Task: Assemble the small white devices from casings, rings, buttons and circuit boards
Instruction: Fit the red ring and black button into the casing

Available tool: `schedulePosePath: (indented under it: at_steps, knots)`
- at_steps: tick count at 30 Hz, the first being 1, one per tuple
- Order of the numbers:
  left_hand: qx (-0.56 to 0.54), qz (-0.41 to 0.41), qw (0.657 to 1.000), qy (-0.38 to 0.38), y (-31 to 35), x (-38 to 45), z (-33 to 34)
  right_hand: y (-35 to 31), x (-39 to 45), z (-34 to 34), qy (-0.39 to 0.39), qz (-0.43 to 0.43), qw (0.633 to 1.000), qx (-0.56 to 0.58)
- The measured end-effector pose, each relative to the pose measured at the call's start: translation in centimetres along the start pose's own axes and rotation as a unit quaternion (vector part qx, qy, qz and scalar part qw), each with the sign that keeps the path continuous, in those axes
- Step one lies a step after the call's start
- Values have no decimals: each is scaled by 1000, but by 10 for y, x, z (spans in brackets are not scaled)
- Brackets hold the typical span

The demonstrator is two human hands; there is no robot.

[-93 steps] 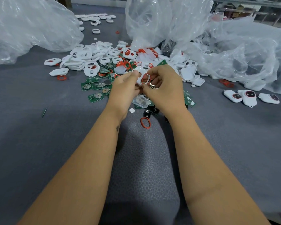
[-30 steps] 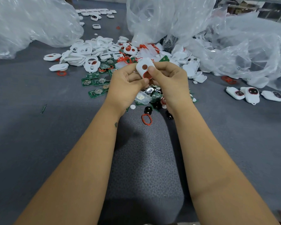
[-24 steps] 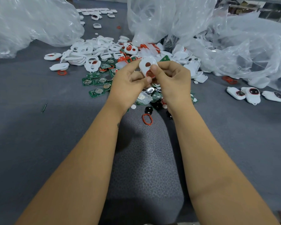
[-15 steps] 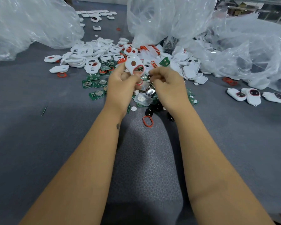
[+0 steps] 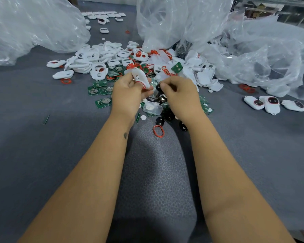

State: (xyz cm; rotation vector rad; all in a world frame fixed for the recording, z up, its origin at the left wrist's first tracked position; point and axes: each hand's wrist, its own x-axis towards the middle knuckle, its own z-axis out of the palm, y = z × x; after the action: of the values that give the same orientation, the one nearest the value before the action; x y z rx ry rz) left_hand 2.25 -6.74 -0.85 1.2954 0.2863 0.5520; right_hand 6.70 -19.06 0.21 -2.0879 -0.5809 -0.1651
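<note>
Head view: the left hand grips a white casing with a red ring at its lower edge, fingers curled around it, holding it tilted above the table. Just right of it, the right hand pinches a small black button between thumb and curled fingers; button and casing are near each other, contact unclear. Directly under and beyond both grips lies a crowded heap: green circuit boards to the left of the left hand, white casings farther out, more black buttons and a loose red ring just below the hands, toward the person. The grey table mat lies open on the near side of both hands and to either side of the forearms. Well to the right of the right hand sit three assembled devices. Clear plastic bags border the far edge of the work area.
</note>
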Motion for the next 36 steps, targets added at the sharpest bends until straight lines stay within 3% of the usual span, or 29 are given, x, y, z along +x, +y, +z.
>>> schedulePosePath:
  at_steps: [2, 5, 10, 20, 25, 36]
  knots:
    - [3, -1, 1000, -5, 0, -1, 0, -5, -1, -2, 17, 36, 990, 132]
    - [20, -5, 1000, -10, 0, -1, 0, -11, -3, -4, 9, 60, 947, 315]
    - [42, -4, 999, -12, -2, 1, 0, -16, -5, -8, -7, 72, 901, 427]
    - [8, -17, 997, -70, 0, -3, 4, -6, 1, -1, 68, 89, 941, 320]
    - [15, -24, 996, -83, -1, -4, 5, -5, -1, 1, 33, 48, 942, 330]
    - [51, 1, 998, -31, -3, -2, 5, -8, -4, 8, -29, -6, 976, 215]
